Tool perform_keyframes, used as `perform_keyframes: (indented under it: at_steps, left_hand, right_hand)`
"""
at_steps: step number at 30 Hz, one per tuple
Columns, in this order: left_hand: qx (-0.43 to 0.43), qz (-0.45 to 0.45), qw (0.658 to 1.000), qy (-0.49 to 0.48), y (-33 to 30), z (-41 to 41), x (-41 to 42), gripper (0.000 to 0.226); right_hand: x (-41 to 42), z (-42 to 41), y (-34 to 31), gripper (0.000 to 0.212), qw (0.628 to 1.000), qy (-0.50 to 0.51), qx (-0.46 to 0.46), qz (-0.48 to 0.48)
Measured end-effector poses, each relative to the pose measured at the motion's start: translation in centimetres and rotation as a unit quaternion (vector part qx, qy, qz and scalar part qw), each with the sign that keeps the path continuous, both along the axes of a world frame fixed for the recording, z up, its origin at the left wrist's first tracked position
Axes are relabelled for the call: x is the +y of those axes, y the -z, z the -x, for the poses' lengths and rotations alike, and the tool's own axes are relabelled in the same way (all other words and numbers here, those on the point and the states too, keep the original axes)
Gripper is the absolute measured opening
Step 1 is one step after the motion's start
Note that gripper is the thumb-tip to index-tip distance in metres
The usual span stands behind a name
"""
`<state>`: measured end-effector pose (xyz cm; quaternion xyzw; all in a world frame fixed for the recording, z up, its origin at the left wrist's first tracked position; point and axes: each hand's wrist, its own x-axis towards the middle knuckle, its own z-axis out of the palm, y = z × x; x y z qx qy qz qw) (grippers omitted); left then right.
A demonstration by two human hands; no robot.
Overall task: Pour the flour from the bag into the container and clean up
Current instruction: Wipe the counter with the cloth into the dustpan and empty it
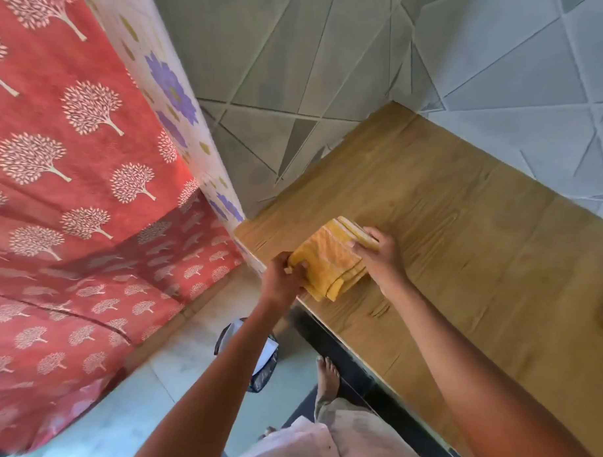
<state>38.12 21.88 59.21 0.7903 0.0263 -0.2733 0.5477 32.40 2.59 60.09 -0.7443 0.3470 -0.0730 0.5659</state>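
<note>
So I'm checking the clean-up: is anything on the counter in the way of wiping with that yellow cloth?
Nothing visible does. Both the left hand and the right hand already hold the folded yellow cloth at the wooden counter edge, and the surface beyond shows bare.

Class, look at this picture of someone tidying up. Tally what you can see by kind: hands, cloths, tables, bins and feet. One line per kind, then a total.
Hands: 2, the left hand and right hand, both on the cloth
Yellow cloth: 1, folded, at the table's corner
Wooden table: 1
Bin on the floor: 1
Bare foot: 1
Total: 6
</note>
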Motion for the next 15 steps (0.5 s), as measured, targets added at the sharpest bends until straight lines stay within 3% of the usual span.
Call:
perform_keyframes:
  at_steps: [4,9,13,15]
  left_hand:
    - [-0.084,-0.120,0.989,0.000,2.2,-1.0,-3.1,0.025]
    - [-0.159,-0.167,0.973,0.012,2.5,-0.1,-4.6,0.044]
    - [-0.305,-0.269,0.904,0.131,2.8,0.7,-4.3,0.070]
    - [-0.304,-0.296,0.890,0.168,3.0,0.5,-4.1,0.074]
  right_hand:
    - [-2.5,-2.8,1.7,0.047,0.995,-0.060,0.034,0.077]
    - [-3.1,-3.5,3.6,0.047,0.986,-0.041,0.045,0.153]
    - [-2.9,-2.4,4.5,0.044,0.963,-0.036,0.081,0.254]
    - [-3.1,-1.8,4.3,0.045,0.965,-0.035,0.078,0.246]
